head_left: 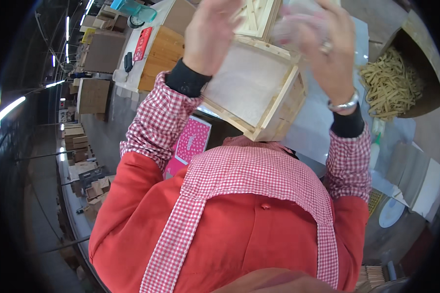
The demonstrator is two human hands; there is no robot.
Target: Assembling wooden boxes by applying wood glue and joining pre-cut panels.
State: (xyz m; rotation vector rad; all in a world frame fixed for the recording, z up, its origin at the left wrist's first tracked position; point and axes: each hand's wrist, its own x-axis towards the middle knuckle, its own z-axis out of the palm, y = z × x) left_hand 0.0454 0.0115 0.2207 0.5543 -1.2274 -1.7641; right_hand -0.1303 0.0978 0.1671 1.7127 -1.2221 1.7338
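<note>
A pale wooden box (pixel 274 117) stands on the worktable close to my body, with a whitish sheet (pixel 247 80) across its inside. Above the box's left side is my left hand (pixel 212 36), smeared by motion; its fingers look stretched, apart, with nothing visible in them, and partly leave the top of the picture. My right hand (pixel 332 53), with a metal watch at the wrist, is raised over the box's right far corner. Its fingers are bent round a crumpled pinkish-white cloth-like wad (pixel 298 24), too blurred to make out exactly.
Another wooden piece with slats (pixel 252 17) lies beyond the box. At right, a tipped container (pixel 432 63) holds many pale wood-coloured strips (pixel 391 85); a green-tipped bottle (pixel 375 151) is nearer. Left are a pink patterned box (pixel 193 139), a red item (pixel 142 44) and a turquoise bottle (pixel 134 10).
</note>
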